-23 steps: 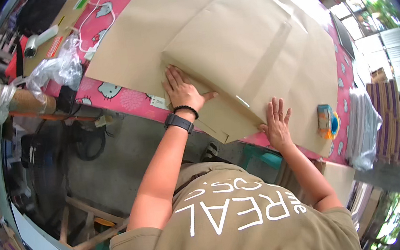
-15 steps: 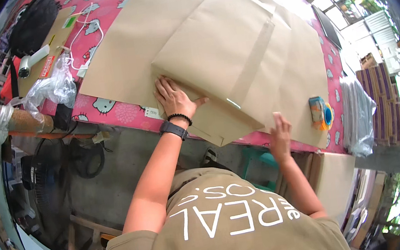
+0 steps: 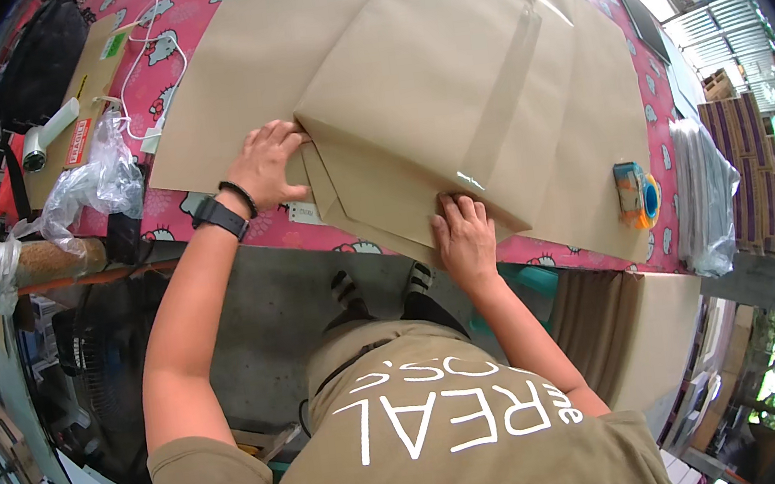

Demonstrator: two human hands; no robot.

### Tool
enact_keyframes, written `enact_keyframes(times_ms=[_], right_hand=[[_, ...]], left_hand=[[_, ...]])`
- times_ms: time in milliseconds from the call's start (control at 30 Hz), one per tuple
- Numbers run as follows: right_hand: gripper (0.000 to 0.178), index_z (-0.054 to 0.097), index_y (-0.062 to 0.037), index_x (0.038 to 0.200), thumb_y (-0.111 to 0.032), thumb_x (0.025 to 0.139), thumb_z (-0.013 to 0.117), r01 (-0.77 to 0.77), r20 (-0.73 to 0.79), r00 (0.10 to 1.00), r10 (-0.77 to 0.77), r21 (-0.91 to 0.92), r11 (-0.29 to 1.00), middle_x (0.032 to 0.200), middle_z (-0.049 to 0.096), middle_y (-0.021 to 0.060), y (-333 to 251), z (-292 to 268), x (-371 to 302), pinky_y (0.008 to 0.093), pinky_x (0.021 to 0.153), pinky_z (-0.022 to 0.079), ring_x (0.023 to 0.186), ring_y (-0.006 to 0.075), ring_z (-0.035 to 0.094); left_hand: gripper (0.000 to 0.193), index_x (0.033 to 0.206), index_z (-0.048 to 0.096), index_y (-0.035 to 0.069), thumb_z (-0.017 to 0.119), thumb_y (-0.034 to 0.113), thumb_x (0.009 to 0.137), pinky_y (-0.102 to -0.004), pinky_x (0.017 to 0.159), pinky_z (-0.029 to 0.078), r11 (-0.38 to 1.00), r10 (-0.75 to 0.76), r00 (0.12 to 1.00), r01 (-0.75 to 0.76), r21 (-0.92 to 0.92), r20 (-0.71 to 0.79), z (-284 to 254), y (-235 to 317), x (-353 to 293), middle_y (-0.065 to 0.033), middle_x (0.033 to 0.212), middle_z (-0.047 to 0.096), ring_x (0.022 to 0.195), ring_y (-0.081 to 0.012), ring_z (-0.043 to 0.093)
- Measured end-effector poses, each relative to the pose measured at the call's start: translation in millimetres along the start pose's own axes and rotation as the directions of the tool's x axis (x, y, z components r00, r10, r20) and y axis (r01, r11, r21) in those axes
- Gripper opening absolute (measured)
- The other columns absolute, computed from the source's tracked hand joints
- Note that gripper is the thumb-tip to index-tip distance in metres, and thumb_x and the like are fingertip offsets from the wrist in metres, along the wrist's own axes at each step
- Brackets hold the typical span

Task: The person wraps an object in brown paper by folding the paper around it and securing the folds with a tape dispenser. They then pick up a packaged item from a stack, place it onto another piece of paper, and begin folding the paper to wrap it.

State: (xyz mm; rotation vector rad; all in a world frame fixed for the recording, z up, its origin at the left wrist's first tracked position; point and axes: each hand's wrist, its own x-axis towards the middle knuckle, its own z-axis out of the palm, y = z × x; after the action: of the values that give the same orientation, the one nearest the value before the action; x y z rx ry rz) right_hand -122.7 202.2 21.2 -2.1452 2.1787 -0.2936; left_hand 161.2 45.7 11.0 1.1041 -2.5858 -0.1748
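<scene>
A flat, boxy package [image 3: 406,75] wrapped in brown kraft paper lies on the table, with a strip of clear tape [image 3: 502,97] across its top. At the package's near left corner is my left hand [image 3: 264,165], its thumb spread from the fingers and the fingertips touching the folded paper. My right hand [image 3: 467,237] presses against the package's near side, fingers lying on the paper flap [image 3: 374,210] that hangs past the table edge. What is inside the wrapping is hidden. A wide sheet of brown paper [image 3: 207,109] spreads out under the package.
On the right stands a tape roll [image 3: 638,197] in blue and orange, beside plastic-wrapped flat stock [image 3: 696,194]. Clear plastic film [image 3: 99,181], a white handheld device [image 3: 50,133] and a white cable [image 3: 123,100] lie at left. The table wears a pink patterned cover [image 3: 186,213].
My left hand has shifted left, off the near side to the package's corner. My right hand has moved left from beside the package onto its near side.
</scene>
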Motion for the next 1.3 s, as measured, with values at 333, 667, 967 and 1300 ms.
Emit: enact_keyframes(times_ms=[333, 667, 967, 1300], right_hand=[[0.037, 0.054, -0.0051, 0.120, -0.029, 0.094, 0.042, -0.145, 0.247, 0.969, 0.003, 0.560, 0.815, 0.122, 0.053, 0.0157, 52.4, -26.0, -10.3, 0.0341, 0.097, 0.036, 0.112, 0.0285, 0.050], [0.023, 0.065, -0.0024, 0.101, -0.019, 0.086, 0.057, -0.301, 0.107, 0.951, 0.291, 0.546, 0.782, 0.101, 0.065, 0.0103, 103.6, -29.4, -50.4, 0.0300, 0.078, 0.049, 0.090, 0.0284, 0.063], [0.016, 0.065, -0.0013, 0.090, -0.012, 0.078, 0.062, -0.188, -0.003, 0.979, 0.204, 0.377, 0.907, 0.094, 0.065, 0.0115, 79.9, -40.1, -45.8, 0.0338, 0.071, 0.050, 0.081, 0.0280, 0.063], [0.041, 0.055, 0.0010, 0.111, -0.030, 0.084, 0.056, 0.028, 0.054, 0.998, -0.043, 0.259, 0.966, 0.114, 0.055, 0.0138, 3.9, -11.7, 11.5, 0.0383, 0.087, 0.043, 0.107, 0.0296, 0.049]], left_hand=[[0.016, 0.086, 0.062, 0.011, 0.065, 0.016, 0.071, -0.0330, 0.083, 0.039, 0.961, 0.191, 0.973, -0.212, -0.176, -0.128, 19.2, 16.9, 28.4, -0.0014, 0.088, 0.064, 0.087, -0.0179, 0.059], [0.007, 0.084, 0.063, 0.008, 0.059, 0.014, 0.080, -0.0343, 0.068, 0.045, 0.827, -0.333, 0.842, 0.045, -0.560, -0.424, -24.7, -7.8, 85.9, -0.0062, 0.087, 0.065, 0.082, -0.0222, 0.061], [0.020, 0.094, 0.064, 0.006, 0.057, 0.010, 0.076, -0.0363, 0.078, 0.047, 0.885, 0.058, 0.997, -0.029, -0.466, 0.048, 15.1, 46.2, 30.1, -0.0094, 0.088, 0.063, 0.087, -0.0256, 0.058], [0.071, 0.128, 0.046, 0.015, 0.064, 0.013, 0.059, -0.0431, 0.103, 0.028, 1.000, -0.022, 0.950, 0.024, -0.001, 0.312, -23.3, 3.4, 6.7, -0.0068, 0.129, 0.046, 0.119, -0.0220, 0.044]])
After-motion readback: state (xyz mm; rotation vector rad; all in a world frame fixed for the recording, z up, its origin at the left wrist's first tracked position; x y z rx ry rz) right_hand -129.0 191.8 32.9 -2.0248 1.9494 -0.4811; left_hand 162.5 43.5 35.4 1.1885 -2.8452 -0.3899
